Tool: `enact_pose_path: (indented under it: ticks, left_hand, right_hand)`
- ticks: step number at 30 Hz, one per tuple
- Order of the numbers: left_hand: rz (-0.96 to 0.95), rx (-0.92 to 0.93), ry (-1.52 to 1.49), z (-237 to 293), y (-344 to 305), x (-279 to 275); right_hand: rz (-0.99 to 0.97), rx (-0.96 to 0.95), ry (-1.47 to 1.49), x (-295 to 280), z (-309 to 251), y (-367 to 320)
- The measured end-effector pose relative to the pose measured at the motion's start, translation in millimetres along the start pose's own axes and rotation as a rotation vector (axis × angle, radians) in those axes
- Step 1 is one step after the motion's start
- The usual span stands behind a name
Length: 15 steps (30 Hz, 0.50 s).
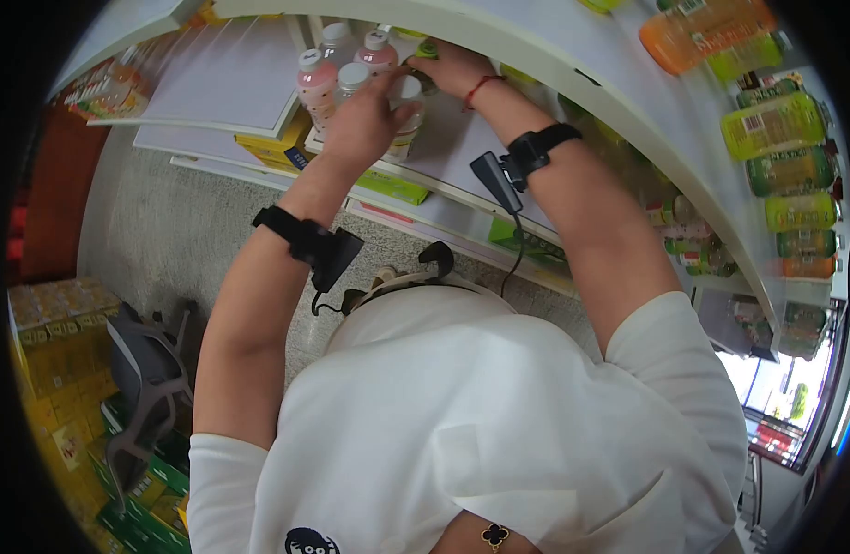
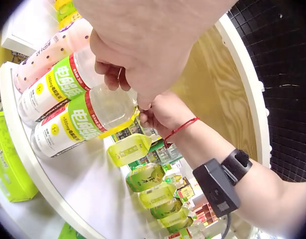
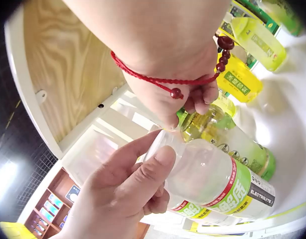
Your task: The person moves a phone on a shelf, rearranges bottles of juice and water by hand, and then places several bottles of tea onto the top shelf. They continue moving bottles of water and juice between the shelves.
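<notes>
My left hand [image 1: 360, 126] pinches the white-capped top of a clear electrolyte drink bottle [image 3: 218, 179] between thumb and fingers. This bottle stands upright on the shelf, its label green, red and white. Beside it is a second electrolyte drink bottle [image 2: 53, 89] of the same kind. My right hand [image 1: 451, 70], with a red cord bracelet at the wrist, grips a tea bottle [image 3: 245, 147] by its green cap [image 1: 427, 50]. That bottle stands close against the electrolyte bottle. Two pink bottles [image 1: 315, 90] with white caps are just left of my left hand.
Rows of green and yellow tea bottles [image 2: 148, 177] stand farther along the shelf [image 1: 457, 166]. A curved upper shelf edge [image 1: 572, 69] passes over my right forearm. Lower shelves hold green boxes [image 1: 392, 185]. An office chair [image 1: 148, 369] and stacked yellow cartons [image 1: 51, 360] are behind at left.
</notes>
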State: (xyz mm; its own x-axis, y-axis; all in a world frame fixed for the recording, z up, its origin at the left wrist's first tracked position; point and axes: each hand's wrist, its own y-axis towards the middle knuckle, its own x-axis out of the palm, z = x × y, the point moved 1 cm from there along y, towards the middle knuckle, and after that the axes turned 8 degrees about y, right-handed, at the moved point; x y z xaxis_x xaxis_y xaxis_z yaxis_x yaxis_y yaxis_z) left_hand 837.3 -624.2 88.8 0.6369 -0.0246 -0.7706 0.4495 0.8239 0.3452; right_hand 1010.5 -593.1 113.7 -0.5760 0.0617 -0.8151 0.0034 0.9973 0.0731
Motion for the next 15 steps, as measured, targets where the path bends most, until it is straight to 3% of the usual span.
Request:
enact_pose_path:
  ticks: [1, 3, 4, 6, 10, 14, 15]
  left_hand:
    - [-0.013, 0.016, -0.005, -2, 2, 1]
    - [-0.065, -0.054, 0.018, 0, -2, 3]
    - [-0.073, -0.058, 0.007, 3, -2, 1]
    - [-0.083, -0.064, -0.012, 7, -2, 0]
    - [-0.099, -0.083, 0.003, 3, -4, -3]
    - [-0.072, -0.047, 0.056, 3, 4, 0]
    - [-0.086, -0.058, 0.037, 3, 5, 1]
  right_hand:
    - [0.012, 0.018, 0.001, -6, -12, -5]
    - [-0.133, 0.291, 0.147, -16, -37, -24]
    - [-0.119, 0.307, 0.153, -12, -29, -22]
    - [-0.010, 0.075, 0.111, -4, -16, -14]
    - [-0.050, -0.031, 0.261, 1, -8, -11]
    - [-0.022, 0.138, 0.128, -12, 12, -38]
    - [-0.012, 0.074, 0.121, -9, 30, -48]
